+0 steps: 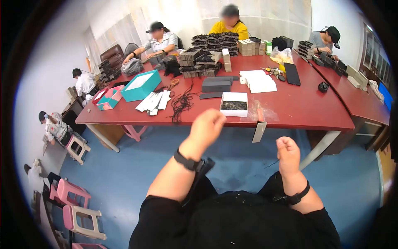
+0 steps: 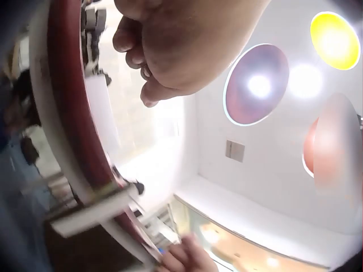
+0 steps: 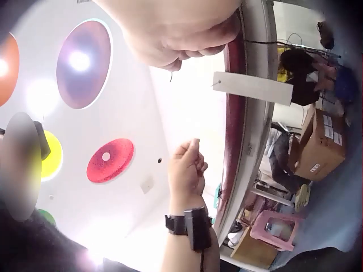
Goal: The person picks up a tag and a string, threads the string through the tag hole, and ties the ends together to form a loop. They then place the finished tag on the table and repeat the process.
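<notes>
My right hand (image 1: pixel 289 155) is raised in front of the table's near edge, fingers curled, pinching a thin black cord (image 1: pixel 271 164) that trails from it. In the right wrist view, a short dark end (image 3: pixel 171 76) shows below the fingers. To the left, my left hand (image 1: pixel 207 129) is held up near the edge with thumb and fingertips together; nothing shows in it. Between the hands, a white card tag (image 1: pixel 259 132) with a small hole juts out past the table edge. Behind the left hand is a white box (image 1: pixel 234 113) with dark contents.
On the red table (image 1: pixel 306 110) lie tangled black cords (image 1: pixel 182 103), loose white tags (image 1: pixel 153 101), a stack of white cards (image 1: pixel 258 81), dark grey boxes (image 1: pixel 215 84), a phone (image 1: pixel 292 74) and a teal box (image 1: pixel 141 86). Several people work around it. Stools (image 1: pixel 85 220) stand at left.
</notes>
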Demonstrator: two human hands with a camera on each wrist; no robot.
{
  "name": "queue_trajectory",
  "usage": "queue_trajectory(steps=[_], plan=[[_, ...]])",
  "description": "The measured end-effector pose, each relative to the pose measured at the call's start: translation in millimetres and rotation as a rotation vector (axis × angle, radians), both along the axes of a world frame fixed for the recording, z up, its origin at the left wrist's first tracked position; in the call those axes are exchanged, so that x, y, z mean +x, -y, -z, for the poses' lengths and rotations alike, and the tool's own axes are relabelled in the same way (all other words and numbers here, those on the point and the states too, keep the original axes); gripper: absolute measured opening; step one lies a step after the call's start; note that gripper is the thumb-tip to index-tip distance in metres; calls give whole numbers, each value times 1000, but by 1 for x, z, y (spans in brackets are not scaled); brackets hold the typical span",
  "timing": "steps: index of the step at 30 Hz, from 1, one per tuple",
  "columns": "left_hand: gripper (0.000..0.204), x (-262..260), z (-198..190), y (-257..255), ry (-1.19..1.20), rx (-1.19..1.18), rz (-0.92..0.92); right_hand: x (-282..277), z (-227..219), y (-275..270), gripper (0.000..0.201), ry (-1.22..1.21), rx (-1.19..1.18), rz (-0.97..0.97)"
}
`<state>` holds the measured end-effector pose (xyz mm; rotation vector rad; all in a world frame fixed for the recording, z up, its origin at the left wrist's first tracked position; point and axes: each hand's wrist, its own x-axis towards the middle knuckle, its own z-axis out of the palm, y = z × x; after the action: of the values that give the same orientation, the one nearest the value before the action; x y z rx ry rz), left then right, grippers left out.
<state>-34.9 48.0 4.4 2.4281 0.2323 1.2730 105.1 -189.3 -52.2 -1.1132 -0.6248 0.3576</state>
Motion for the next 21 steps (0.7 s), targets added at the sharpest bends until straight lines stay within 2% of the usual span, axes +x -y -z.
queue_trajectory(steps=[2,5,8,10,11,12,14,15,17,21], plan=[[11,11,-7,-45,-117,9,-200,5,2,4,8,-16,9,13],[11,37,-6,-96,-239,-6,-267,4,5,5,10,-26,17,34],[11,51,-17,-96,-309,6,-202,8,11,10,11,16,25,53],[12,54,-40,-73,-222,-52,-12,11,11,11,12,33,42,86],[12,59,-43,-64,-300,-66,107,12,11,13,12,11,25,67],[12,65,-43,-60,-427,96,169,12,12,16,12,-9,4,45],[14,87,-28,-66,-650,160,87,9,12,14,10,-27,6,37],[14,90,-33,-64,-645,160,91,8,11,13,8,-40,11,17],[18,94,-45,-62,-868,89,54,9,10,11,8,-6,12,16],[19,93,-56,-58,-940,129,23,10,6,13,8,10,37,-5]])
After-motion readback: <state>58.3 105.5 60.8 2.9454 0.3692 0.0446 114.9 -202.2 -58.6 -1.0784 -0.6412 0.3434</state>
